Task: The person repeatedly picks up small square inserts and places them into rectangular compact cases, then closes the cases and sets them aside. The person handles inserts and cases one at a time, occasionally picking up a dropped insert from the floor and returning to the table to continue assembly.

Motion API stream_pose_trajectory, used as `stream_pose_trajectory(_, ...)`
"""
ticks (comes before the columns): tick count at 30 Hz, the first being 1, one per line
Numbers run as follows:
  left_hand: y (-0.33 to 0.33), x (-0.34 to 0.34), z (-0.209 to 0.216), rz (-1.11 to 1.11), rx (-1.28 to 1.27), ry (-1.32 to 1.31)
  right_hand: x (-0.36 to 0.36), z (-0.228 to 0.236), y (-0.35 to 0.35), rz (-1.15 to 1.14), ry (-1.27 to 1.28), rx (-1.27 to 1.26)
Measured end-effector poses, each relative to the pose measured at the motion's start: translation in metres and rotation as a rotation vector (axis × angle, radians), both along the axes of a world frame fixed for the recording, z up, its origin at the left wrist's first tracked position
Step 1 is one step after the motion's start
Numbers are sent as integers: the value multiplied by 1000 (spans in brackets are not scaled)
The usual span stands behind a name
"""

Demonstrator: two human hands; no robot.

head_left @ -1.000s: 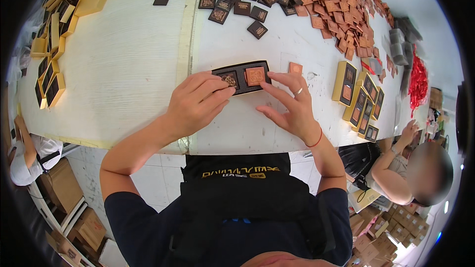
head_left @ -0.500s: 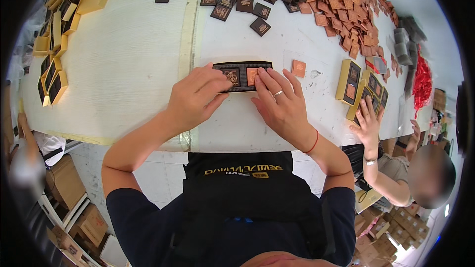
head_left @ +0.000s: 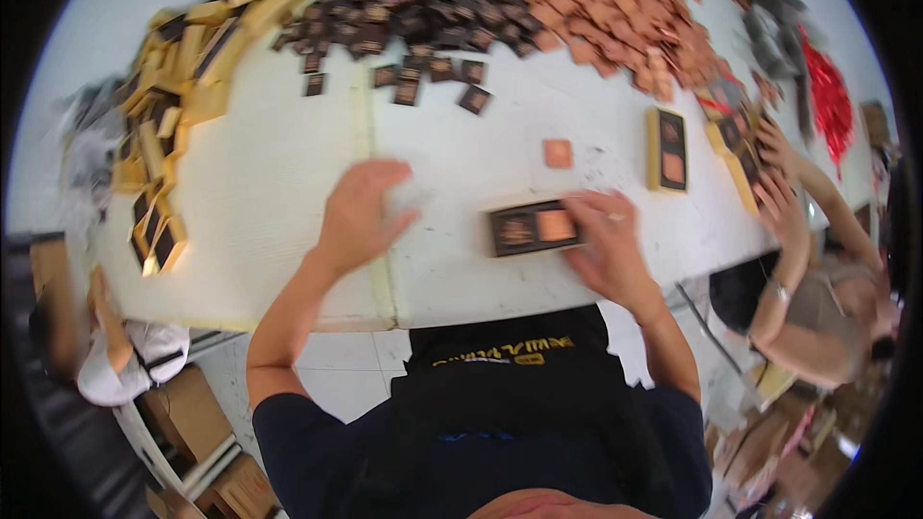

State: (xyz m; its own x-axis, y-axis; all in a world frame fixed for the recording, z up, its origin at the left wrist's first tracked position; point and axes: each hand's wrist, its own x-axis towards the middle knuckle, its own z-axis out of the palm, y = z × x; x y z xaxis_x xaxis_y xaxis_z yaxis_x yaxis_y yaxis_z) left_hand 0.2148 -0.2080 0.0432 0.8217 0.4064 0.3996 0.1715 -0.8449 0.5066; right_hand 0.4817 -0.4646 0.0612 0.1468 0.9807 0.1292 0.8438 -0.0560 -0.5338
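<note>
My right hand holds the right end of a shallow gold box, fingers over its far corner and thumb at its near side. In the box's black insert lie a dark brown chocolate square on the left and an orange-brown chocolate square on the right. My left hand is off the box, to its left above the white table, with thumb and fingers apart and nothing in them. Beyond the box a single orange-brown square lies on the table.
Dark squares and orange-brown squares are heaped at the far edge. Gold boxes stack up at the left. A filled gold box sits at the right, near a co-worker's hands on more boxes. Red shred lies beyond.
My left hand has let go of the box and moved left. The box, in my right hand, has shifted right and nearer. The co-worker's hands have drawn some boxes aside. The view has shifted.
</note>
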Motion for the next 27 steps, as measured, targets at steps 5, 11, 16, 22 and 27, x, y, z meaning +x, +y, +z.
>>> stream_pose_trajectory(5, 181, -95, -7, 720, 509, -58, 28, -2, -23, -267, 49, 168)
stream_pose_trajectory(11, 238, -301, -28, 1801, 258, 326, 20, -8, 21, -194, -118, 69)
stream_pose_trajectory(16, 251, -471, -20, 1382, 165, 235, 58, -6, -3, -133, 156, 72)
stream_pose_trajectory(22, 247, -336, -73, 1191, -30, 236, 97, 6, -44, -626, 216, 240)
stream_pose_trajectory(27, 143, -165, -64, 1034, -7, -144, 74, -2, 3, -447, -375, 298)
